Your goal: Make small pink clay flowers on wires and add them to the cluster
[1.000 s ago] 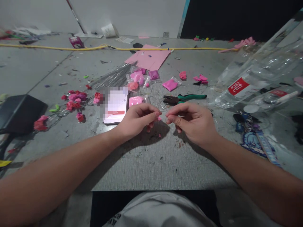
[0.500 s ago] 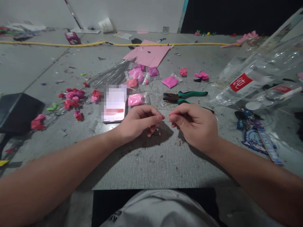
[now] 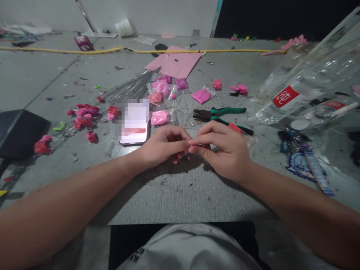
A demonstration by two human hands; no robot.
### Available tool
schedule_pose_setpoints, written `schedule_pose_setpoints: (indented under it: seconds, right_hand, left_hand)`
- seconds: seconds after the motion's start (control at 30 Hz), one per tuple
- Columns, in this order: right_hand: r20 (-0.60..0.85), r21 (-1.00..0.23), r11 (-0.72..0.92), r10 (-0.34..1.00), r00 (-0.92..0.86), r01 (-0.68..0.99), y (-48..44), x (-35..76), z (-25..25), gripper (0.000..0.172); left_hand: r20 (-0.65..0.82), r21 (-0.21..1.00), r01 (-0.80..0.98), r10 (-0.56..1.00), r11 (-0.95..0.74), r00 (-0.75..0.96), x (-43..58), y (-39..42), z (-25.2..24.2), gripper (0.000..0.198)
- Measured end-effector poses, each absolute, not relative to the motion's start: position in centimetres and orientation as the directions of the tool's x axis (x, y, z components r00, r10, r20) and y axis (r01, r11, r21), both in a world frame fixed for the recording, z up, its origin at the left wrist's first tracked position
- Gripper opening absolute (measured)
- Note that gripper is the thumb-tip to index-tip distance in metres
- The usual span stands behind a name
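Over the near part of the table, my left hand [image 3: 167,144] and my right hand [image 3: 222,150] meet at the fingertips. Thumb and index finger of each are pinched together, and whatever lies between them is too small or hidden to make out. A tiny pink bit shows just under the left fingertips. Behind my right hand lie pliers with green handles [image 3: 227,110], and an orange-red packet [image 3: 234,128] peeks out beside its knuckles. Beyond my left hand are a phone [image 3: 134,123] with a lit screen and a small bag of pink clay [image 3: 159,117].
Further back lie more clay bags [image 3: 201,96], a bundle of thin wires [image 3: 129,86] and a pink sheet [image 3: 177,62]. Red and pink clay flowers [image 3: 84,114] sit left. Plastic bottles [image 3: 287,97] and a keychain charm [image 3: 305,167] are at right. A yellow cable [image 3: 101,51] crosses the back.
My right hand has moved left, closing the gap so its fingertips now touch those of my left hand. The orange-red packet behind it has come into sight. My left hand stays nearly where it was.
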State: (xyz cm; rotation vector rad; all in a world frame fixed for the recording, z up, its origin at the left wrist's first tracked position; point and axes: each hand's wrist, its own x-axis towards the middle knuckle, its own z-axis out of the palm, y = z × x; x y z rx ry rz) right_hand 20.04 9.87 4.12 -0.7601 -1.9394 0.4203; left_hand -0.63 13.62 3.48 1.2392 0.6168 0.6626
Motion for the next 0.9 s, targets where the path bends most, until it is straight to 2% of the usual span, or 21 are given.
schedule_pose_setpoints:
  seconds: [0.47,0.7,0.8,0.9]
  right_hand:
    - [0.651,-0.540,0.755,0.655,-0.383,0.372,9.8,20.4,4.1,0.011]
    - [0.514,-0.713,0.609,0.791,-0.331,0.348,9.5,20.3,4.7,0.007]
    - [0.376,-0.820,0.471,0.872,-0.315,0.325,9.5,20.4,4.9,0.005]
    - [0.201,-0.904,0.285,0.941,-0.271,0.318,9.6,20.3,5.1,0.013]
  left_hand:
    - [-0.093,0.974,-0.097,0.756,0.203,0.648,-0.7,13.8,3.3,0.014]
    - [-0.097,0.980,-0.069,0.746,0.189,0.659,-0.8,13.7,3.4,0.014]
    - [-0.102,0.983,-0.044,0.735,0.177,0.670,-0.9,13.7,3.4,0.013]
    - [-0.091,0.987,-0.034,0.729,0.154,0.678,-1.0,13.8,3.5,0.010]
